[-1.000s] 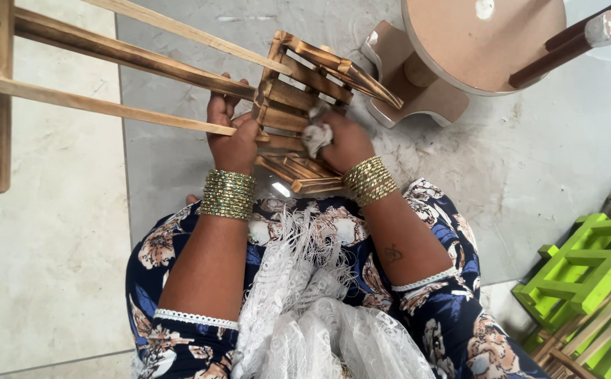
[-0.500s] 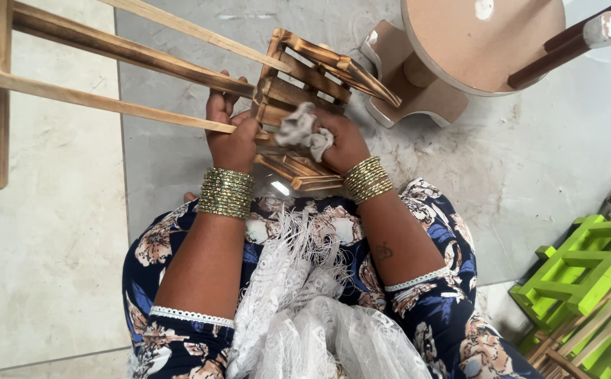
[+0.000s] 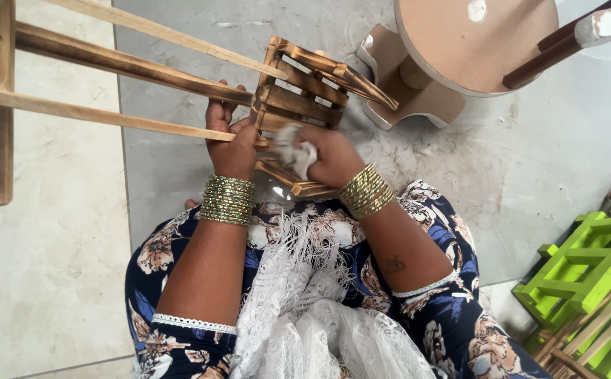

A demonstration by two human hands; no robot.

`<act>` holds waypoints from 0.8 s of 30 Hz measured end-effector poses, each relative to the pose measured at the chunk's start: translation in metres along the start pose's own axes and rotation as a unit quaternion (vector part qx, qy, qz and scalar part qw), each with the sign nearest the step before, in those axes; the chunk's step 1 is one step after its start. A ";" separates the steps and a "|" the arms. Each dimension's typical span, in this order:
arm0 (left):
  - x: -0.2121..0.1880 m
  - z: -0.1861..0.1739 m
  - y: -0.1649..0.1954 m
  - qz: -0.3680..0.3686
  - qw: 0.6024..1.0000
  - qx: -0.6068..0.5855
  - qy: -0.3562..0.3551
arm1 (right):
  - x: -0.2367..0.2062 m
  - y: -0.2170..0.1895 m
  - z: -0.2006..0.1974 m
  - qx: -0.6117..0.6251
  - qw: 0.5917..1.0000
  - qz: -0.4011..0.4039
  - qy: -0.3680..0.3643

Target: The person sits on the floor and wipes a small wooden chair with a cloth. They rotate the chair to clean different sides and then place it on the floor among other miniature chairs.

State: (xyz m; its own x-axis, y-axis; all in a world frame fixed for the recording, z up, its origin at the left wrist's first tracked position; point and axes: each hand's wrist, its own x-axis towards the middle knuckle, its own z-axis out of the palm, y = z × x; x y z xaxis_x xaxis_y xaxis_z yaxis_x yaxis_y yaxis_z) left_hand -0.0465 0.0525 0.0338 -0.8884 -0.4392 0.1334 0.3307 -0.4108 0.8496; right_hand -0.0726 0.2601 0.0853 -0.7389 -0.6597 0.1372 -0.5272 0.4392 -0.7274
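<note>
A small wooden crate of dark slats sits tipped over the person's lap, above the grey floor. The left hand grips its side, and the right hand presses a balled white rag against the slats. Long wooden sticks lie to the left, and green crates stand at the right.

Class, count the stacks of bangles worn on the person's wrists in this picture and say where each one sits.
2. One stack of bangles circles the left wrist, below the left hand gripping the small wooden crate. The other stack circles the right wrist, behind the right hand pressing a cloth to the crate.
</note>
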 end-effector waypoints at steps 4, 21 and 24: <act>0.001 -0.003 -0.007 0.021 1.000 0.000 -0.011 | 0.005 -0.033 -0.002 0.048 0.988 -0.147 0.000; -0.005 0.013 0.008 -0.019 0.999 0.027 -0.026 | -0.015 0.127 0.008 -0.195 0.910 0.342 -0.134; -0.012 0.023 0.013 -0.025 0.996 0.069 -0.052 | -0.014 0.107 0.006 -0.218 0.912 0.336 -0.086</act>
State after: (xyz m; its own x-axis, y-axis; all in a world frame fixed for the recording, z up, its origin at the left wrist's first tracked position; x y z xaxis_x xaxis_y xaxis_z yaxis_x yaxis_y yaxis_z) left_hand -0.0391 0.0710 0.0547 -0.9331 -0.3332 0.1354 0.2451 -0.3138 0.9173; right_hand -0.1163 0.3126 0.0014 -0.8999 -0.2222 -0.3753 -0.1248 0.9557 -0.2666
